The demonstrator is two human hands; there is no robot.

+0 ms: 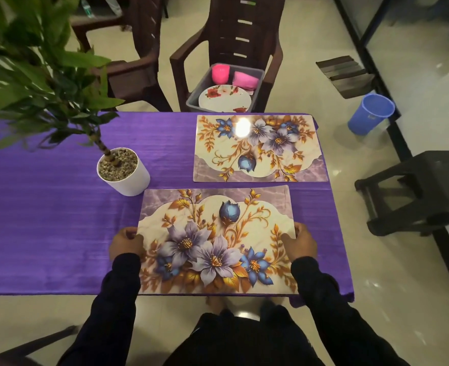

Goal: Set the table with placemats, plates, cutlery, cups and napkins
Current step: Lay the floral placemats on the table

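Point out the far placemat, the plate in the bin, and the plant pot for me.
far placemat (pixel 257 149), head view, on its pale middle.
plate (pixel 224 100), head view, on its white centre, inside the bin (pixel 191 101) on the chair.
plant pot (pixel 130 180), head view, on its white side wall.

Near placemat (pixel 218 241): rectangular, glossy, purple and blue flowers with gold leaves on cream, mauve marbled corners; lies flat at the table's near edge, flowers toward the person, gripped at its two short sides.
Far placemat (pixel 260 149): same print, turned the opposite way; flat at the far edge, just beyond the first, a bright glare spot on it.
Plate (pixel 224 99): white, red floral; lies in a grey tub on the chair.
Two pink cups (pixel 220 73): in the same tub, behind the plate.
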